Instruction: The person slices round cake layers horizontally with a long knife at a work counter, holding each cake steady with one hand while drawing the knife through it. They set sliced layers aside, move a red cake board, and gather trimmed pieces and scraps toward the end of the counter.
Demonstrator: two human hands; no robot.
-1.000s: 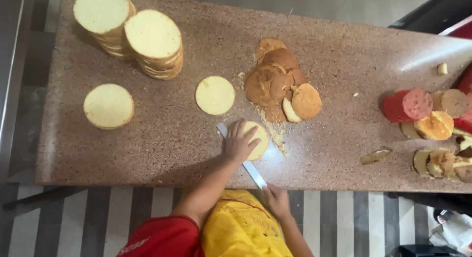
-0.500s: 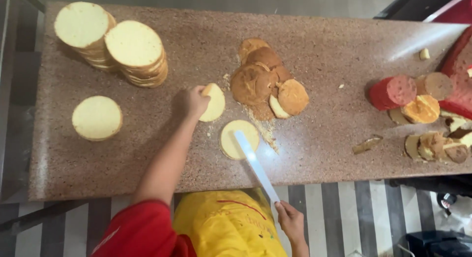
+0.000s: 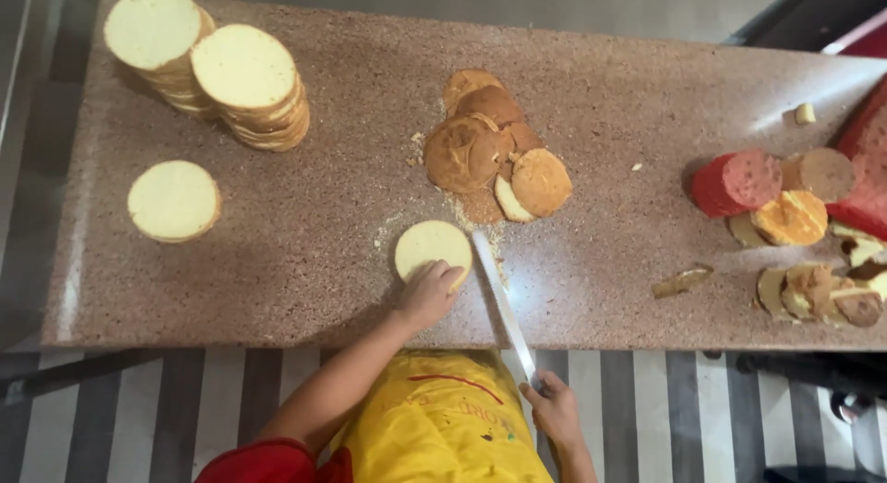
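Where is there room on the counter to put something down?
Bare counter lies between the brown crust pile and the red cake roll, and between the cake stacks and that pile. It is crowded at the right edge with scraps.

Left hand (image 3: pixel 431 294) back on cake round (image 3: pixel 432 248)

Left hand (image 3: pixel 430 294) flat, forward; right hand (image 3: pixel 552 411) fisted, low.
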